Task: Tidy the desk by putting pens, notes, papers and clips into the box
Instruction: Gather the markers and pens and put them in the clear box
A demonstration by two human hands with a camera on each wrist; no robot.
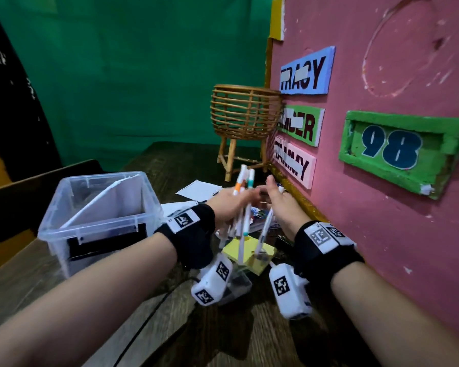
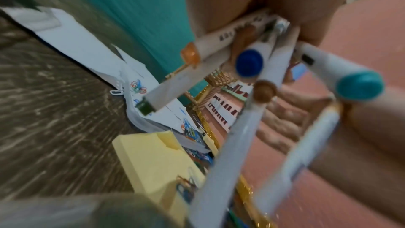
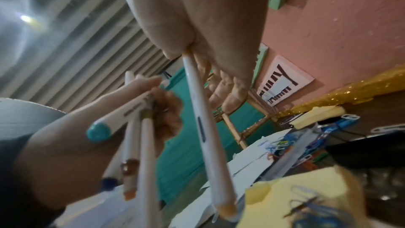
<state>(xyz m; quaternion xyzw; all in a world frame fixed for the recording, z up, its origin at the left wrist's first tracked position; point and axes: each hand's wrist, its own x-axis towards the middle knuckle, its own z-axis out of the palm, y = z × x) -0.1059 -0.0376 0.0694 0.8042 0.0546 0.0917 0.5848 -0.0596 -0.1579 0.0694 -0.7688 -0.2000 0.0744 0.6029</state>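
My left hand (image 1: 243, 198) grips a bundle of several white pens (image 1: 243, 181) with coloured caps, raised above the desk; the left wrist view shows blue (image 2: 248, 62), teal (image 2: 359, 86) and orange (image 2: 190, 55) caps. Close beside it, my right hand (image 1: 274, 193) pinches one white pen (image 3: 206, 136) that hangs down from under the thumb, its other fingers stretched out. The clear plastic box (image 1: 101, 177) stands open at the left with a white sheet leaning inside. Below the hands lie a yellow sticky-note pad (image 1: 249, 254), white papers (image 1: 199, 190) and coloured paper clips (image 3: 278, 145).
A pink board (image 1: 382, 234) with name signs runs along the right edge of the dark wooden desk (image 1: 249, 327). A rattan basket on legs (image 1: 245, 115) stands at the back. A green curtain (image 1: 130, 75) hangs behind. A black cable (image 1: 143, 321) crosses the near desk.
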